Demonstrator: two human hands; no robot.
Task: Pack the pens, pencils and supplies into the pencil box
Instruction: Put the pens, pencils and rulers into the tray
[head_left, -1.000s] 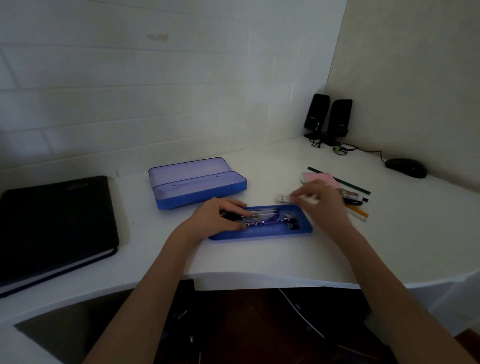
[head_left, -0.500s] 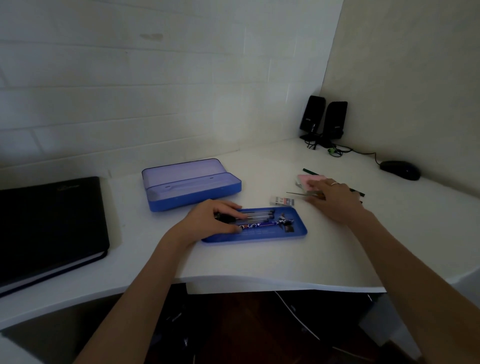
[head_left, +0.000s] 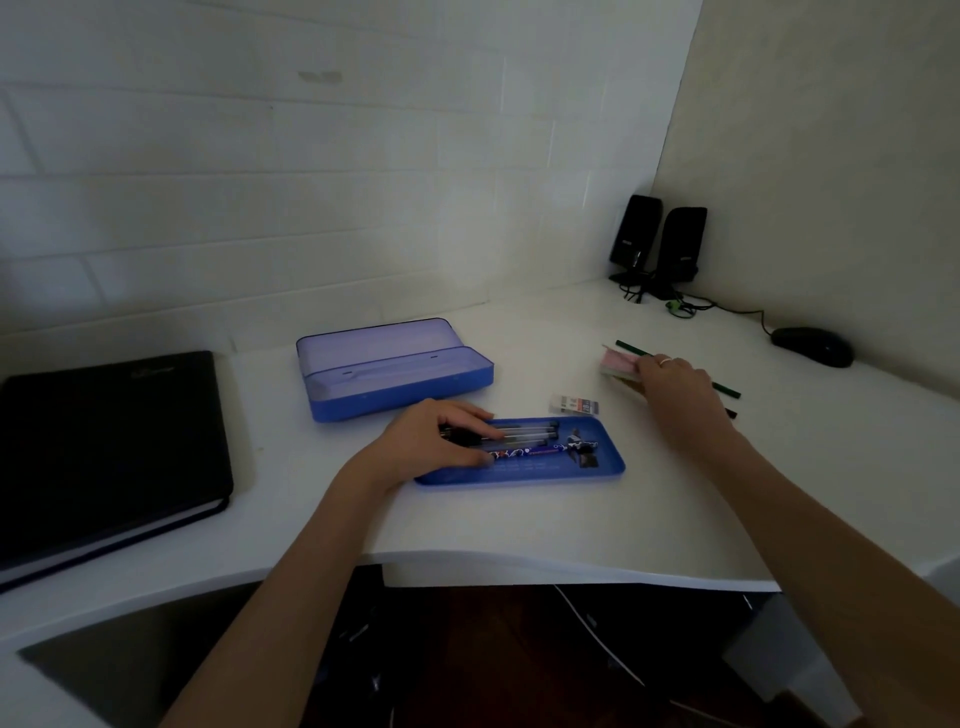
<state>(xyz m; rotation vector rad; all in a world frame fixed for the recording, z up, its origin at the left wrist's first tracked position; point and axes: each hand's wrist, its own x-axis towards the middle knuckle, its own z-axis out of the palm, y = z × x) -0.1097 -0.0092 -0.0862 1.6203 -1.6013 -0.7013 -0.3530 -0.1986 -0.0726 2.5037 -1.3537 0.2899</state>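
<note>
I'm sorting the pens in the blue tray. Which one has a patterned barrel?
The blue-and-white patterned pen, lying nearest the person in the shallow blue tray. The clear-barrelled pens behind it are plain, and the left hand rests on them.

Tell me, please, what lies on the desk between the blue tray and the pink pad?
In the head view, a small lead refill case lies between the blue tray and the pink pad; otherwise bare desk.
</note>
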